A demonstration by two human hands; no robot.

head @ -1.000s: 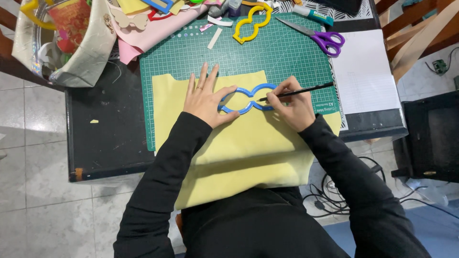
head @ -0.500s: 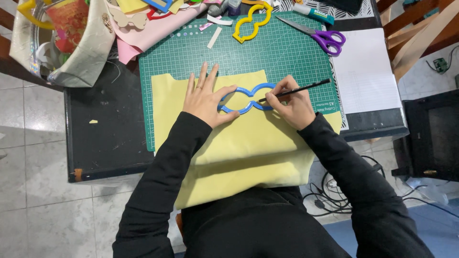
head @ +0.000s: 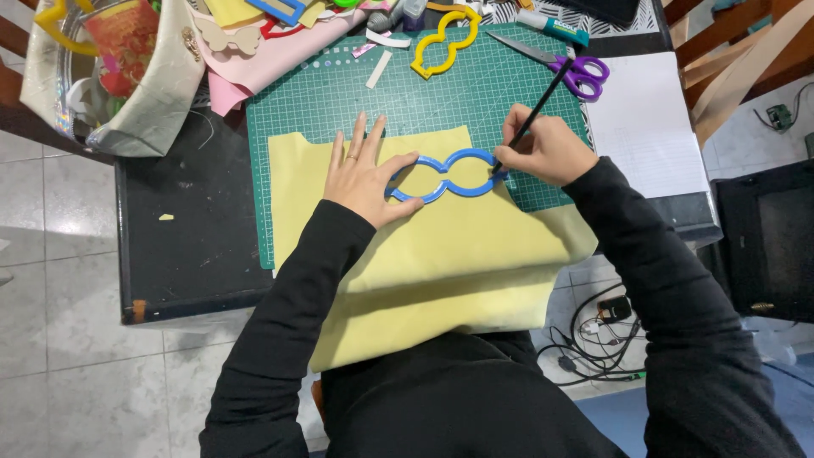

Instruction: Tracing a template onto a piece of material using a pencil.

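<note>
A pale yellow foam sheet (head: 441, 254) lies over the green cutting mat (head: 339, 93) and hangs off the table's front edge. On it rests a blue figure-eight outline template (head: 449, 172). My left hand (head: 366, 176) presses flat on the template's left loop, fingers spread. My right hand (head: 543, 148) grips a thin black pencil (head: 543, 97), its tip touching the right end of the template, the shaft slanting up and away to the right.
A yellow template (head: 445, 38) of the same shape and purple-handled scissors (head: 577, 72) lie at the mat's far edge. White paper (head: 644, 127) sits right of the mat. Pink sheets (head: 271, 59) and a cloth bag of supplies (head: 119, 68) fill the far left. Cables (head: 593, 339) lie on the floor.
My right hand has slid along the template to its right end, and the pencil has swung from lying nearly level to standing steeply. The left hand holds still.
</note>
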